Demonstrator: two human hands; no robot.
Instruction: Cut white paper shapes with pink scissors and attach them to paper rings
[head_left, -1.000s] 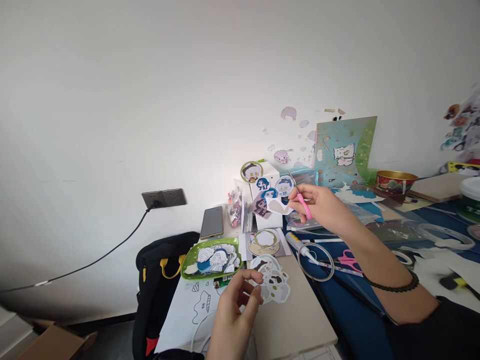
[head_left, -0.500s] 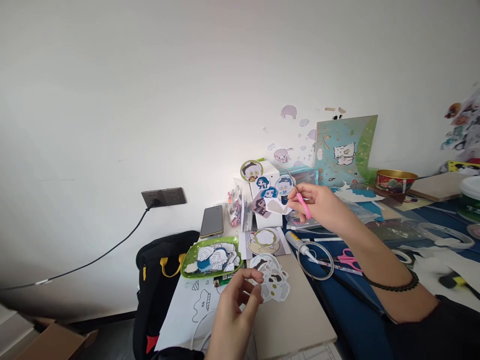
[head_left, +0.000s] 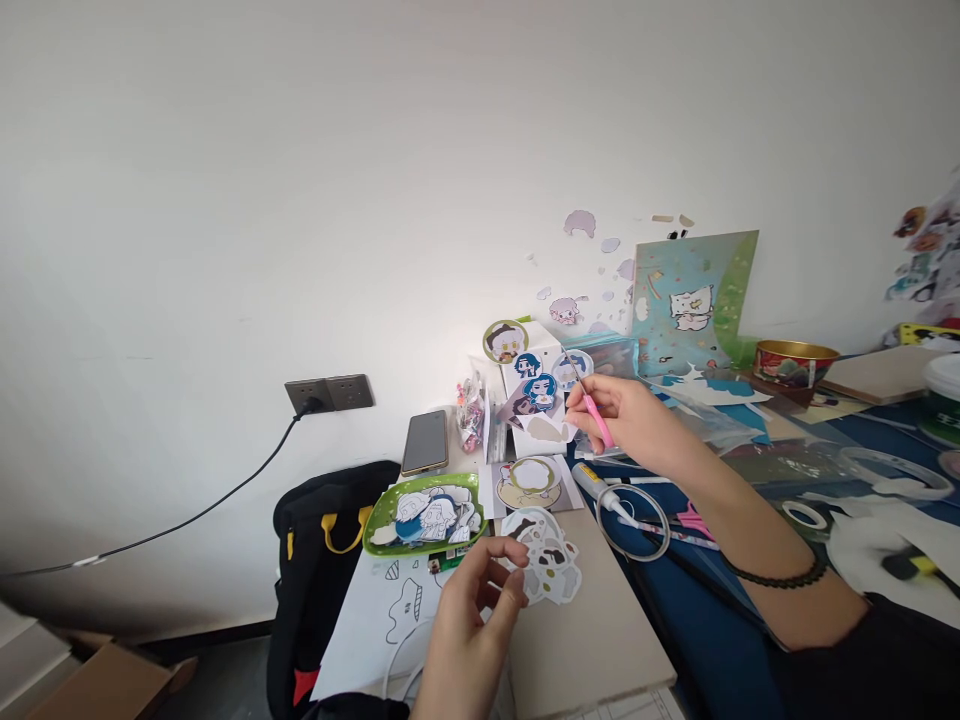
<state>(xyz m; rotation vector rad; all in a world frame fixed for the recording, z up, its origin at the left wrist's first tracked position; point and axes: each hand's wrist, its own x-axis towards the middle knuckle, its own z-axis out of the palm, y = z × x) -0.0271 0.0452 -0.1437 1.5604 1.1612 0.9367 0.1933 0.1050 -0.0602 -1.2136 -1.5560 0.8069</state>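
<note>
My right hand (head_left: pixel 619 415) is raised in front of a white box and closed around small scissors with a pink handle (head_left: pixel 598 422), their blades pointing up and left. At its fingertips is a white paper piece with a beige shape (head_left: pixel 547 429), apparently pinched there too. Behind it, round and blue-haired character cutouts (head_left: pixel 538 391) cover the box front. My left hand (head_left: pixel 480 610) hovers low over the board, fingers loosely curled, a gap between thumb and index, nothing visible in it. Just beyond it lies a pile of grey-and-white paper cutouts (head_left: pixel 551 560).
A green tray (head_left: pixel 369 540) of cutouts stands left, with a phone (head_left: pixel 425 442) behind it. Right of the board (head_left: pixel 600 640) lie a glue tube (head_left: pixel 589 480), a clear ring (head_left: pixel 664 535) and other pink scissors (head_left: pixel 694 518). A black bag (head_left: pixel 300 560) leans at the left edge.
My right hand has shifted slightly left and down with the scissors and paper piece, uncovering more of the blue-haired cutout behind. My left hand has stayed put.
</note>
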